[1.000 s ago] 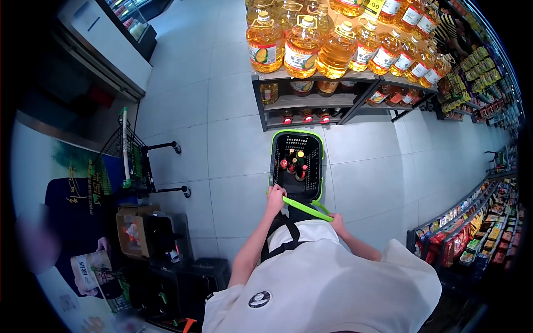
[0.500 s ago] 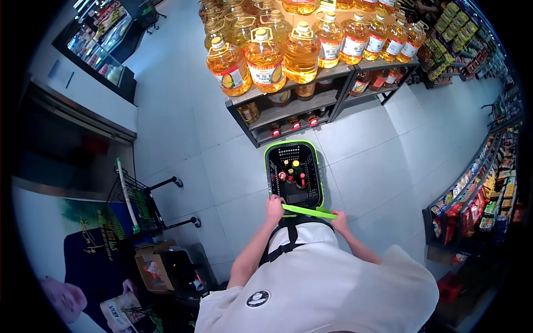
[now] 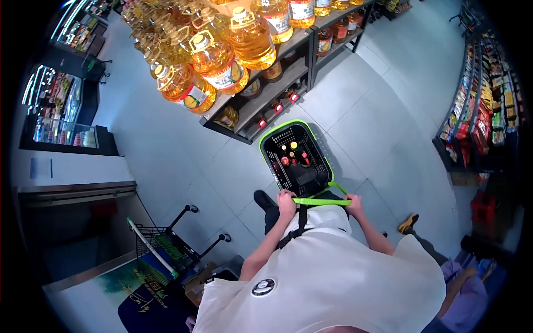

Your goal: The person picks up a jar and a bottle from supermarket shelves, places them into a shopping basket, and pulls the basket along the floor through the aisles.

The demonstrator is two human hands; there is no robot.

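My left hand [image 3: 287,204] is closed around the left end of a bright green handle [image 3: 322,202]. At the handle's other end, my right hand [image 3: 353,204] is closed on it too. The handle belongs to a black shopping basket [image 3: 268,145] with a green rim, hanging or standing just in front of my legs; I cannot tell whether it touches the floor. Several dark bottles [image 3: 292,155] with red, yellow and pale caps are grouped inside, toward its far half.
Large cooking oil bottles [image 3: 218,66] crowd a wooden shelf unit [image 3: 264,102] ahead. A shopping cart [image 3: 161,244] stands at left. Packaged goods fill a shelf [image 3: 483,105] at right. A person in a purple top [image 3: 466,297] is close behind on my right.
My view has turned, and the oil shelf has shifted left. The basket now sits at a slant. My legs have stepped, and a person has appeared at the lower right. Both hands keep the handle.
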